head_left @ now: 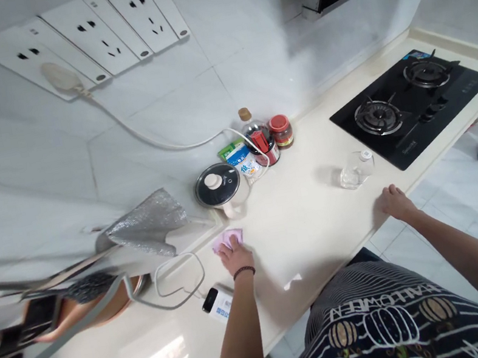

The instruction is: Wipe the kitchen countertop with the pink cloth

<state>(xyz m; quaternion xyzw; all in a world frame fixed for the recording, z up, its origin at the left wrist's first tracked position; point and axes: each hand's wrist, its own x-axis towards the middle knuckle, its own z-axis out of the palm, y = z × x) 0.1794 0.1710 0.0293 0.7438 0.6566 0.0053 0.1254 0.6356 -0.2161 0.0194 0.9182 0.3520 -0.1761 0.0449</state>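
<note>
My left hand (237,261), with a dark beaded bracelet at the wrist, presses a pink cloth (227,239) against the pale countertop (293,225). Just beyond that cloth stands a small electric pot (218,186) with a dark glass lid and a cream handle. A white power bank (218,303) with a dark display lies to the left of my forearm. My right hand (395,202) rests on the counter's front edge, its fingers curled in and nothing visible in them. A clear bottle with a white cap (356,170) lies on its side beyond it.
Against the wall are a dark sauce bottle (254,133), a red-lidded jar (281,130) and a blue-white packet (243,161). A black gas stove (411,105) is at right. Silver bubble wrap (147,223) covers a ledge at left. A plugged-in white cord (159,147) crosses the wall.
</note>
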